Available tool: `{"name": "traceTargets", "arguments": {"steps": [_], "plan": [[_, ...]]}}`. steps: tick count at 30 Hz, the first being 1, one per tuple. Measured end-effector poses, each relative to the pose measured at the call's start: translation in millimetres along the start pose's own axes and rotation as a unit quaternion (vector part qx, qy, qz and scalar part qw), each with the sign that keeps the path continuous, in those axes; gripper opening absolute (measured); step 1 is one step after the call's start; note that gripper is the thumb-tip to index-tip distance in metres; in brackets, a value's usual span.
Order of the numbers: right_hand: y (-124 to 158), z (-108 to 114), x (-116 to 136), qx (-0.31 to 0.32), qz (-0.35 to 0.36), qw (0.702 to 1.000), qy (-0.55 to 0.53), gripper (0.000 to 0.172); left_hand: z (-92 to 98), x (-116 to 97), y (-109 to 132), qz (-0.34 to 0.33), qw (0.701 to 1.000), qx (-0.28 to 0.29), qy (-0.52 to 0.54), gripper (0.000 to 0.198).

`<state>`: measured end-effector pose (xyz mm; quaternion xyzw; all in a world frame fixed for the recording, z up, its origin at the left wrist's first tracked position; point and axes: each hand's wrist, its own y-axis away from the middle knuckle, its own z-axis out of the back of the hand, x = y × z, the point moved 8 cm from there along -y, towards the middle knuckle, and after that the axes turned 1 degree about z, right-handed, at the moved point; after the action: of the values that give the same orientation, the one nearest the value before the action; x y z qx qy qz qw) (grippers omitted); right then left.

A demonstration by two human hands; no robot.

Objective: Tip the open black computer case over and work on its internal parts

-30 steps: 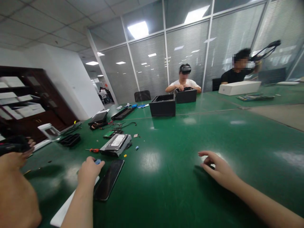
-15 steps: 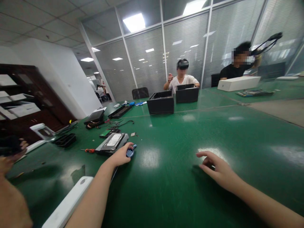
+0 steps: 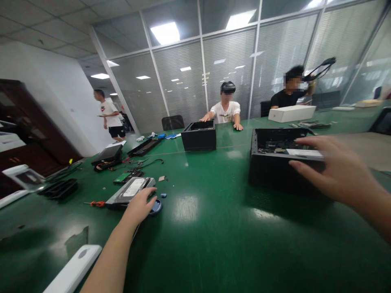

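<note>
My left hand lies on the green table, fingers curled round a small blue round object. It touches the near end of a silver hard drive. My right hand is raised with fingers spread, open, at the near right corner of an open black computer case. Circuit parts and a pale plate show inside that case.
A second black case stands farther back, and a person in a white shirt rests both hands on the table behind it. An orange screwdriver, green circuit board, black trays and cables lie left. A white device sits near me.
A black case has come into view in front of my right hand, which rose from the table toward it. My left hand reached forward to the hard drive. The dark phone is out of view.
</note>
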<state>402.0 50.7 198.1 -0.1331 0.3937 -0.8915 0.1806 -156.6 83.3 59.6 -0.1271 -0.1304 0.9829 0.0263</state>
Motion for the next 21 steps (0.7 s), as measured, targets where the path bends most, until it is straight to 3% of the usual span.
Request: {"name": "traceTargets", "arguments": {"steps": [2,4,6,8,11,15,18,21], "plan": [[-9.9,-38.5,-25.8,0.115,0.009,0.993,0.039,0.063,5.5,6.7,5.5,0.002,1.000,0.003,0.004,0.052],[-10.4,-76.6,-43.3,0.174,-0.001,0.980,0.098,0.068,6.0,8.8,7.7,-0.001,1.000,0.016,0.001,0.052],[-11.2,-96.1,-50.7,0.144,-0.036,0.975,0.166,0.066,4.0,4.2,7.0,-0.019,0.999,0.027,-0.002,0.049],[-11.9,-100.7,-49.0,0.096,-0.070,0.971,0.206,0.058,3.0,-2.2,5.1,-0.033,0.999,0.028,-0.006,0.047],[-10.2,-95.4,-38.3,0.085,-0.078,0.974,0.197,0.045,4.8,-8.5,2.8,-0.033,0.999,0.016,-0.007,0.047],[5.2,-67.2,-12.1,0.097,-0.046,0.984,0.140,0.038,7.1,-14.9,0.1,-0.048,0.999,0.003,-0.001,0.046],[27.9,-38.2,25.3,0.116,-0.009,0.991,0.068,0.035,7.1,-27.4,-2.5,-0.075,0.997,-0.010,0.009,0.045],[54.1,-5.5,73.0,0.132,0.021,0.991,0.000,0.030,11.9,-58.3,1.3,-0.099,0.993,-0.042,0.038,0.046]]}}
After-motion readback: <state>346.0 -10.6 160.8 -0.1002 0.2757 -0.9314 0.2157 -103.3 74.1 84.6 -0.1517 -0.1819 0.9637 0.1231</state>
